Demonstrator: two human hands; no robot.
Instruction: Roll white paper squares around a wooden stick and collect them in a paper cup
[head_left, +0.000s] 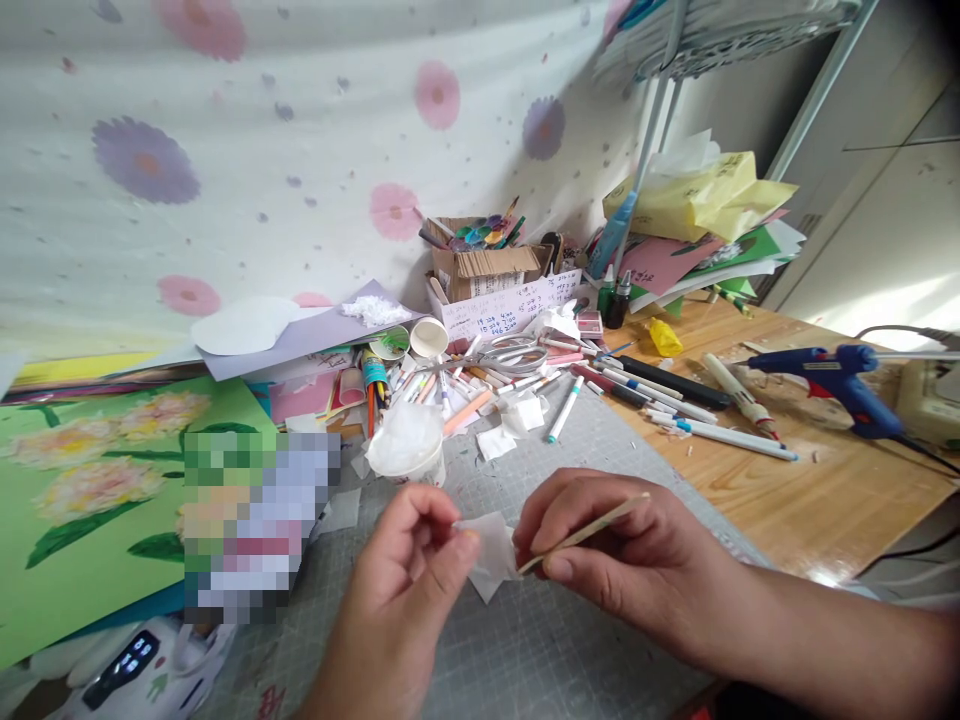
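Note:
My left hand (409,590) is closed, pinching a small piece of white tissue paper (491,555) between thumb and fingers. My right hand (615,550) is closed on a thin wooden stick (592,530), whose near end touches the tissue. Both hands hover over a grey cutting mat (525,640). Just beyond them stands a white cup (407,447) filled with crumpled tissue.
A green flower picture (90,490) lies at the left. Pens, markers and scissors (517,357) are scattered behind the cup, near a cardboard box (484,265). A blue glue gun (840,380) rests on the wooden table (825,490) at right. Paper stacks (697,220) sit at the back.

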